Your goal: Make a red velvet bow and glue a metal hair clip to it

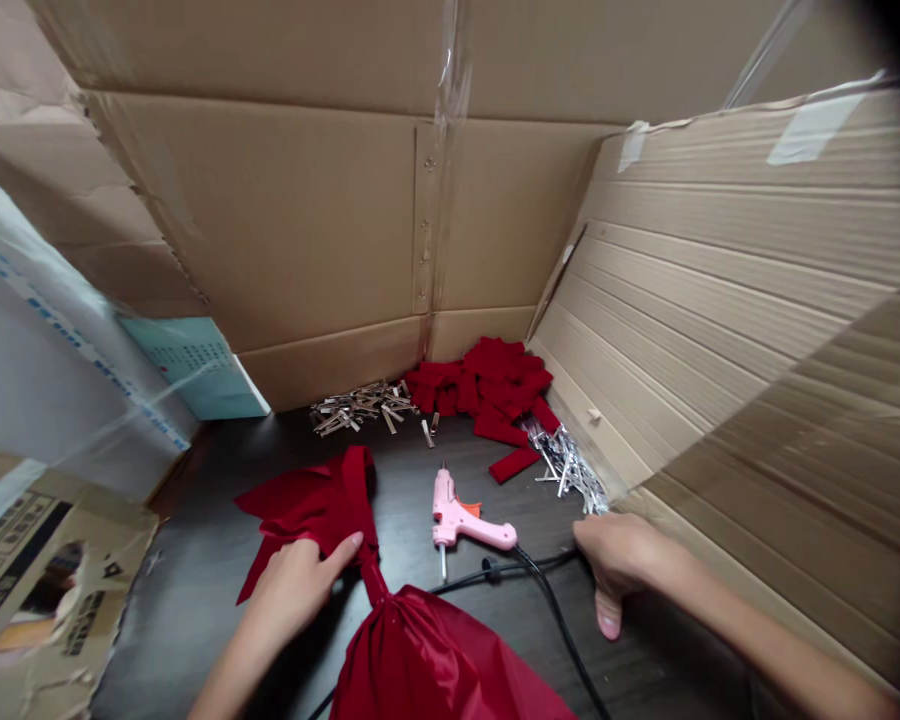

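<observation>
A person's two bare hands work at a dark table point(217, 520) walled by cardboard point(307, 220). The left hand point(296, 585) grips the red bow point(311, 505) at left of centre, its thumb on top and its other fingers hidden. Below the bow's narrow neck, gathered red cloth point(427, 660) spreads toward the bottom edge. The right hand point(622, 560) is at the near end of a pile of silver strips point(570, 470), thumb pointing down; its fingertips are hidden, so whether it grips any cannot be told. Between the hands, a pink glue gun point(457, 515) lies on its side, its orange trigger facing right; a black cord point(559, 605) runs from its handle. Farther back are a heap of red pieces point(495, 375) and, to its left, scattered metal clips point(364, 405).
</observation>
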